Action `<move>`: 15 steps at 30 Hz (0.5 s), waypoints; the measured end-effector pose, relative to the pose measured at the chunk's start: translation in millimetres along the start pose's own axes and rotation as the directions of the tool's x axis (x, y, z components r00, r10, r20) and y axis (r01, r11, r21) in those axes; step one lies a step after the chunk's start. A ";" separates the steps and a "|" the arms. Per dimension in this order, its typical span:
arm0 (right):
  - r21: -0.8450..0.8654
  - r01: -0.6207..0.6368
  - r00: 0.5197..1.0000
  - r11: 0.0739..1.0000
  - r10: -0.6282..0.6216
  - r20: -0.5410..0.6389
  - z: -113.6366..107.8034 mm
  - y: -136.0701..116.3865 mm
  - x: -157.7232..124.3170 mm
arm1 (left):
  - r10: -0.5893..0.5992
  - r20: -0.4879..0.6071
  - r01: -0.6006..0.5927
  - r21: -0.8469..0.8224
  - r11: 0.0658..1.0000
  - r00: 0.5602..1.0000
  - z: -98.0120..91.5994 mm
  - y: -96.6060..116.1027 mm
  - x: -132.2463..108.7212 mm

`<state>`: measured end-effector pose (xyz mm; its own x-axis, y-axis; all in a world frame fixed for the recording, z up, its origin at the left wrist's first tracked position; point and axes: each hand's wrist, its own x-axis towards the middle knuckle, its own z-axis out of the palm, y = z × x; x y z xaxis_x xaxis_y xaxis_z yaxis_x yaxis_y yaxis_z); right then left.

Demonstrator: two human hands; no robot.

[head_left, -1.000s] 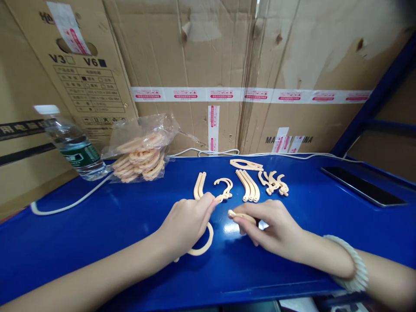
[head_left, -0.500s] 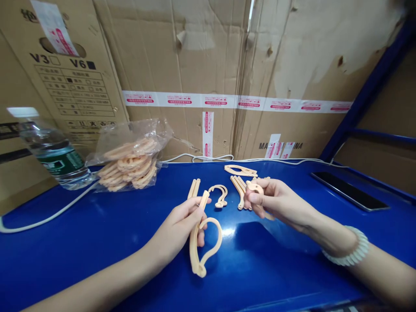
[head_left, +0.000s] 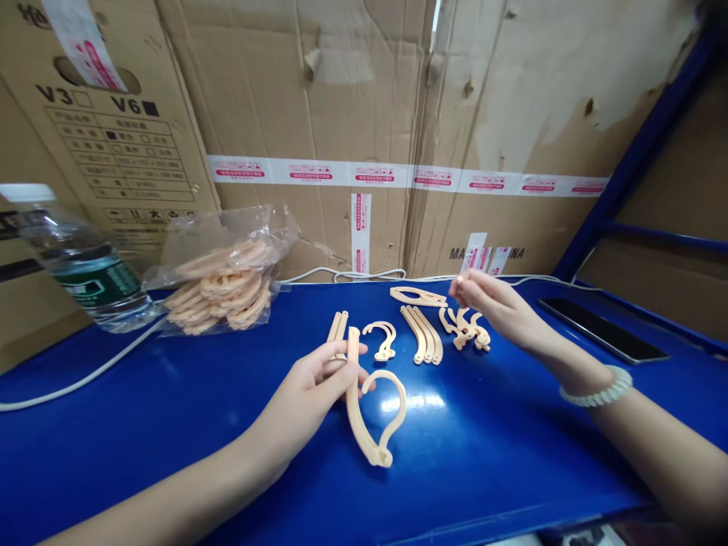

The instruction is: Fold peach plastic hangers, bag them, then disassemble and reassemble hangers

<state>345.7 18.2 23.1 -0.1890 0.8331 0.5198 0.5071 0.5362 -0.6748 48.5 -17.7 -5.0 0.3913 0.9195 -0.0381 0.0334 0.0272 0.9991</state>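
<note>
My left hand is closed around the upper end of a cream plastic folding hanger. The hanger's long curved arm stands roughly upright, and its hook loops out to the right from the joint at the bottom. Raised above the right part of the table, my right hand has its fingers pinched together; whether a small piece sits between them I cannot make out. Just below it lies a heap of short curved pieces. Loose hooks and a row of long hanger arms lie between the hands.
Two more arms lie behind my left hand, and a folded hanger lies at the back. A plastic bag of cream parts and a water bottle stand left. A phone lies right. Cardboard boxes line the back.
My right hand has lifted up and away from the pieces, uncovering the row of arms and the heap. The hanger in my left hand has shifted slightly right and turned more upright.
</note>
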 end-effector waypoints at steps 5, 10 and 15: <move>-0.299 0.183 0.977 0.936 -0.140 0.160 -7.8 8.5 2.1 | 0.008 -0.041 -0.009 -0.017 1.000 0.999 -0.3 -0.7 0.1; -0.491 0.242 0.964 0.837 -0.151 0.218 -13.0 17.7 3.2 | 0.022 -0.047 -0.025 -0.053 0.998 0.999 -1.8 -4.8 3.3; -0.560 0.270 0.925 0.784 -0.048 0.378 -16.9 24.6 -0.7 | 0.007 -0.072 -0.012 -0.075 0.997 0.997 -1.6 -3.4 2.4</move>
<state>372.6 28.5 15.0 -0.5173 0.7956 0.3153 0.8169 0.5689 -0.0955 47.8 -15.0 -8.5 0.3240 0.9456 -0.0299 -0.0401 0.0453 0.9982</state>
